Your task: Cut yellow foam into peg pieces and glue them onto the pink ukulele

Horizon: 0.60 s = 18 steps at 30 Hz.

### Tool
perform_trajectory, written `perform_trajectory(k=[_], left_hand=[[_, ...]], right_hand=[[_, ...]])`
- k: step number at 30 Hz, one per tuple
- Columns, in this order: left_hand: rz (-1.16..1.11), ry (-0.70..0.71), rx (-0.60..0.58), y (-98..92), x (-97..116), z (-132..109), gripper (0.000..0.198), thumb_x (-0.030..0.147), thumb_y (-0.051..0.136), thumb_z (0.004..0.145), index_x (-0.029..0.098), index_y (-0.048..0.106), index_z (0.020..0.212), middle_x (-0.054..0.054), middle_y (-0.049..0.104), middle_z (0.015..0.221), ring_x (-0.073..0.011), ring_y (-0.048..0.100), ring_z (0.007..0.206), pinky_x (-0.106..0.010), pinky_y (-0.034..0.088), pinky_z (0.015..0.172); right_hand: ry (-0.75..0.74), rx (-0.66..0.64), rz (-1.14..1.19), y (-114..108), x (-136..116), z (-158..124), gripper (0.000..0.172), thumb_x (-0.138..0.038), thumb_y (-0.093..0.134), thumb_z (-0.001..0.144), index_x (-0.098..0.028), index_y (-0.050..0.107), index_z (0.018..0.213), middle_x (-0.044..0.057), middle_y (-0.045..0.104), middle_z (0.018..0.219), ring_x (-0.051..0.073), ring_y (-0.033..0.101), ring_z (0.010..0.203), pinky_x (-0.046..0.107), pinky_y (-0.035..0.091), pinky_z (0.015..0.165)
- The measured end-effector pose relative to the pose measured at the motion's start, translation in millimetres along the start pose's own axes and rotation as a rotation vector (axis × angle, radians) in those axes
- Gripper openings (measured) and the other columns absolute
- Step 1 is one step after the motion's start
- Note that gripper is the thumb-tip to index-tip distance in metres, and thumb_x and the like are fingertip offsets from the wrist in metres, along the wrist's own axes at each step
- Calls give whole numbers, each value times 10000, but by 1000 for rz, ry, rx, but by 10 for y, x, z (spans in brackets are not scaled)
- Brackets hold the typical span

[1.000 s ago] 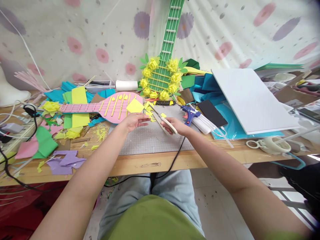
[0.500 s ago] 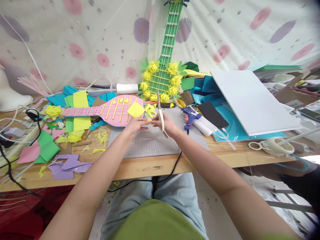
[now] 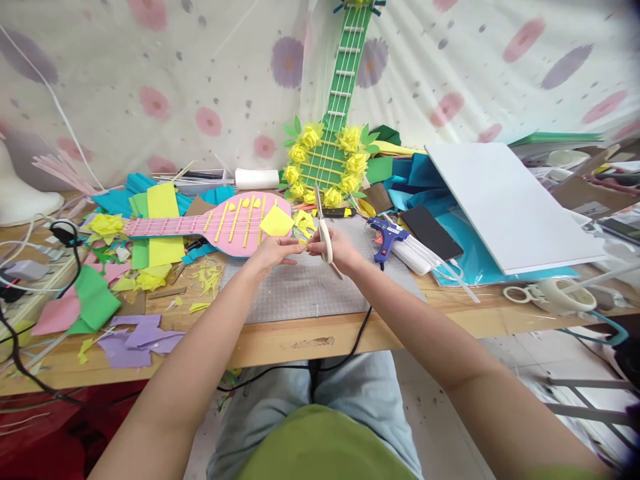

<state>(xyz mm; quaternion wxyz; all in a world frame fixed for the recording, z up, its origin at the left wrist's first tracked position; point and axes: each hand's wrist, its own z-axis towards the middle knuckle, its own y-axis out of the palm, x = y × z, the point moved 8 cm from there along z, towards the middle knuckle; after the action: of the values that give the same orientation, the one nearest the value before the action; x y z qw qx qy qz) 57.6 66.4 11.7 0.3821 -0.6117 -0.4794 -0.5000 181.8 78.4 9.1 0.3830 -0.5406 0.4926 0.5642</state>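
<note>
My left hand (image 3: 274,253) is closed in a pinch on a small yellow paper piece (image 3: 303,242), most of it hidden by the fingertips. Close beside it, my right hand (image 3: 341,249) has the scissors (image 3: 326,241) in its grip, their pale handles round the fingers and the blades pointing up and away. The fingertips of both hands nearly meet at the yellow piece; whether the right ones touch it I cannot tell. Just behind the left hand, a yellow paper square (image 3: 277,222) lies on a pink paper lute (image 3: 240,233). Both hands are above a grey cutting mat (image 3: 285,300).
A green paper instrument (image 3: 325,157) with yellow flowers leans upright at the back. Right of the mat are a blue glue gun (image 3: 387,235), a black phone (image 3: 431,231) and a white board (image 3: 515,213). Purple scraps (image 3: 137,341) and a power strip (image 3: 45,273) are at left.
The view has shifted slightly, so the table things sit a little to the right and lower. Both hands keep almost the same pose, the scissors still in the right one.
</note>
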Motion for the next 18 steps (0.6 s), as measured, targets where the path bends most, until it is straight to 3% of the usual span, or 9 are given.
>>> perform_trajectory(k=[6,11,14,18], left_hand=[[76,19,67,-118,58,17,288,352,739,510,139,670,691,-65,643,780,-177,586,801,-302,495,670],[138,38,115,-248,200,4,279,342,750,478,133,666,642,-51,642,697,-155,586,697,-299,480,659],[165,43,128,-488,369,-14,295,358,755,477,144,671,663,-51,650,716,-146,579,680,-285,458,638],[221,18,199,-1005,595,48,266,348,760,482,176,671,664,-45,653,750,-132,558,698,-241,391,567]], right_hand=[[75,-50,33,96,52,39,433,-210,773,407,-178,443,686,-48,553,586,92,550,542,276,469,615],[47,-95,4,116,-1,62,407,-253,766,450,-174,458,706,-31,567,619,99,558,569,278,467,618],[-17,-96,-59,21,-45,63,371,-289,749,497,-167,473,712,-16,576,646,103,556,588,273,457,609],[-82,-17,-124,-206,-6,45,355,-327,718,534,-175,453,715,-25,555,638,102,530,578,268,438,583]])
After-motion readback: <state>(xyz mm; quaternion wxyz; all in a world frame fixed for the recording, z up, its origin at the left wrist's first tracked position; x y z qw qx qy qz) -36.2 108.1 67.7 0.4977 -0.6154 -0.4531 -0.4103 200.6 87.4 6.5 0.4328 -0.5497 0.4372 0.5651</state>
